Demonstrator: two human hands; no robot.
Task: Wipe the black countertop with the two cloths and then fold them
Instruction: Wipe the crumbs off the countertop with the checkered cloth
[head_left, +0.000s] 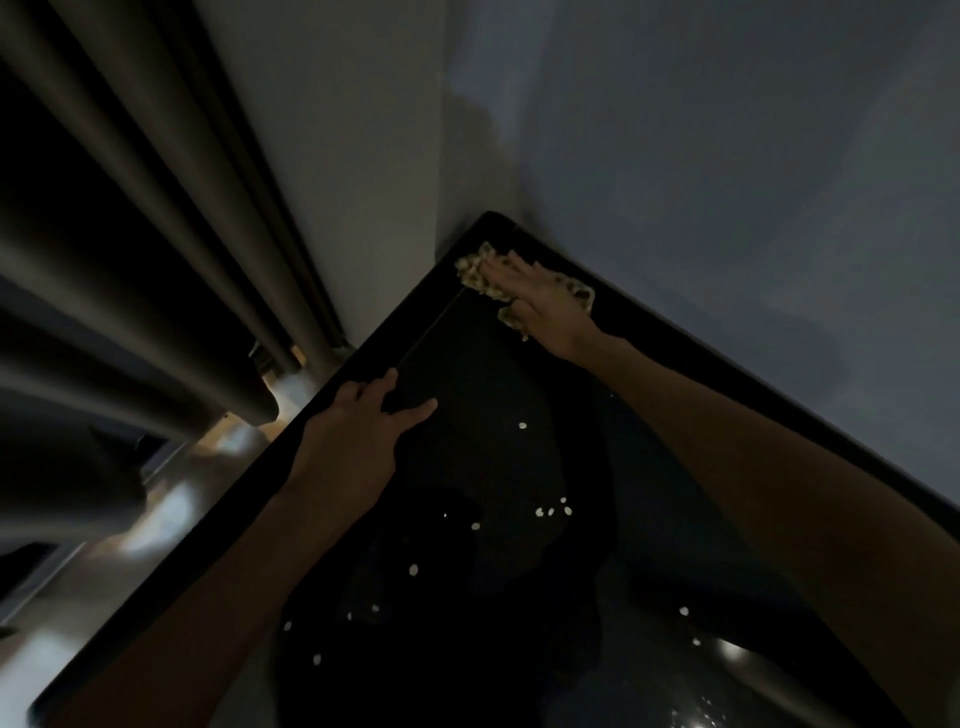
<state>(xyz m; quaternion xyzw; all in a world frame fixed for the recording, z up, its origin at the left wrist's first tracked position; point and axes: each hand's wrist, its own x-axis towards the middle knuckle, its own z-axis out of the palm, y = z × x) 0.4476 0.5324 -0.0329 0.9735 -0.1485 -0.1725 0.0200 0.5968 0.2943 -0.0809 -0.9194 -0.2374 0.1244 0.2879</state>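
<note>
The black glossy countertop (493, 467) runs away from me into a far corner against the walls. A crumpled yellowish patterned cloth (475, 270) lies in that far corner. My right hand (540, 301) presses flat on the cloth with straight fingers, covering its middle. My left hand (358, 431) rests on the countertop's left edge, thumb spread out over the surface and fingers along the rim; it holds nothing. Only one cloth is in sight.
Small bright specks of reflected light dot the countertop (550, 512). Grey walls (675, 156) meet behind the far corner. A dark pleated curtain (130, 234) hangs at the left, with floor (171, 504) below it. The scene is dim.
</note>
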